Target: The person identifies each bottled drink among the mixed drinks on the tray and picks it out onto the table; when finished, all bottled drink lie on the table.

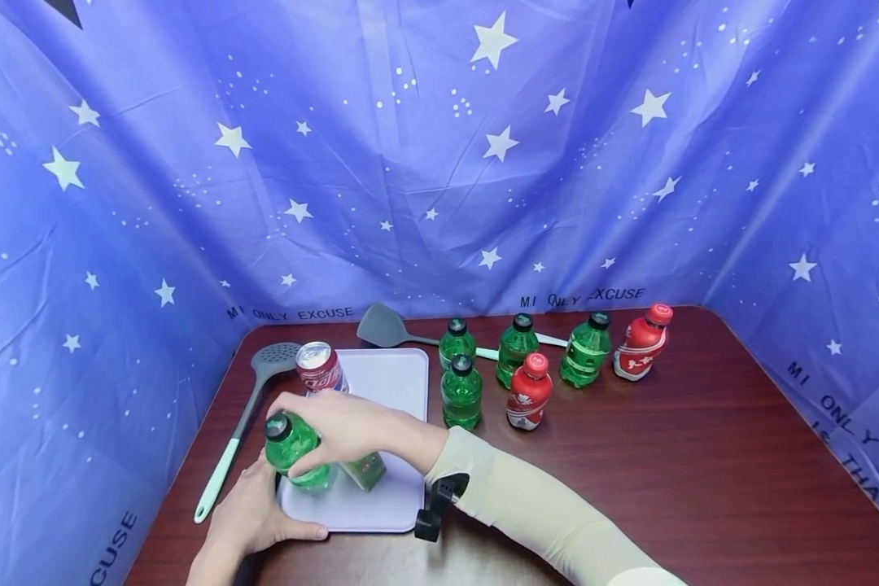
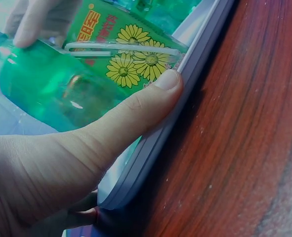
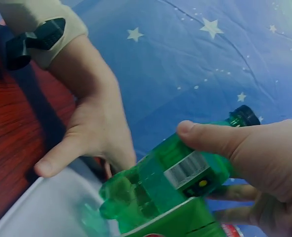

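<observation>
My right hand [image 1: 344,427] grips a green plastic bottle [image 1: 290,448] with a black cap, low over the front left of a pale tray [image 1: 403,382]. In the right wrist view the bottle [image 3: 160,177] is tilted, its base towards the tray. My left hand [image 1: 252,509] is at the tray's front left corner, its thumb stretched along the front rim. Beside the bottle is a green drink carton [image 2: 136,49] with yellow flowers and a straw. Behind my right hand a red and silver can [image 1: 318,366] stands on the tray.
Right of the tray stand several green bottles [image 1: 461,395] and two red bottles [image 1: 530,395]. A slotted turner [image 1: 245,415] lies left of the tray, and a grey spatula [image 1: 383,327] behind it. A star-patterned blue curtain [image 1: 439,163] surrounds the table.
</observation>
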